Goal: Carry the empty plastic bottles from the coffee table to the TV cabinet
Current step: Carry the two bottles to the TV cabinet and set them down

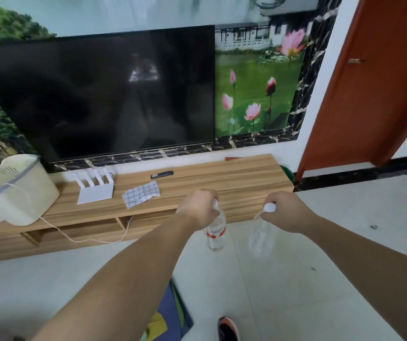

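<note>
Left hand [198,207]: closed around the neck of a clear bottle with a red label [216,232], which is held upright by its top and hangs below the fist. The bottle is seen in front of the cabinet's front edge, above the pale floor [332,242], and is not set down on anything.

Right hand [286,211]: closed around the neck of a second clear bottle without a label [260,236], its white cap [270,207] gripped between the fingers. This bottle also hangs upright in the air, just beside the first, over the floor in front of the cabinet.

TV cabinet [222,178]: low, wood-grained, set against the wall under a dark television [99,94]. Open compartments are seen below its top.

Items on the cabinet top: a cream plastic basket [18,190] at the left end; a white router with upright antennas [96,187]; a checked cloth [141,194] near the middle; a dark remote control [162,174] behind the cloth. A white cord [74,238] is draped from the basket down over the cabinet front.

Background: a lotus mural [254,89] to the right of the television, and a red-brown door [374,82] at the far right.
</note>
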Demonstrator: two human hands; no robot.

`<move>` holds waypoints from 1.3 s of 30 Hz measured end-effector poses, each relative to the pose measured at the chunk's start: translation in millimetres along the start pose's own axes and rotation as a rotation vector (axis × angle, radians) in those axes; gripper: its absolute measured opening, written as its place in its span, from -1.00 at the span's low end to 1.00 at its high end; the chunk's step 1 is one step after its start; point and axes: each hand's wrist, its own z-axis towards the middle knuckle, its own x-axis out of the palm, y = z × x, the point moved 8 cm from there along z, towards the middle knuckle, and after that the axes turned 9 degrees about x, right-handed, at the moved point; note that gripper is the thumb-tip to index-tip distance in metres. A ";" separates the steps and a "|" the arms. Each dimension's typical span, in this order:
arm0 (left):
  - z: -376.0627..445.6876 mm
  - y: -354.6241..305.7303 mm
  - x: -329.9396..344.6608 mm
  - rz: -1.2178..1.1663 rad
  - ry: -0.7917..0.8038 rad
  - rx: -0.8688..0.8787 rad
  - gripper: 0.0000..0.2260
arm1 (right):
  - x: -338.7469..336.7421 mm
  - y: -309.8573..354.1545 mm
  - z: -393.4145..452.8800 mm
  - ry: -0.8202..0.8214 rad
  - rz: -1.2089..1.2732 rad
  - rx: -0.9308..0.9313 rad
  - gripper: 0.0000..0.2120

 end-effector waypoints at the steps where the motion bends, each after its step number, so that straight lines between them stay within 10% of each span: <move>1: 18.1 4.1 5.5 0.002 0.011 -0.006 -0.73 | -3.8 -8.6 15.8 0.012 0.029 0.037 -0.85; 39: 570.9 125.3 71.2 -0.074 0.069 -0.347 -0.74 | -105.7 -56.9 617.3 0.271 -0.193 -0.063 -0.82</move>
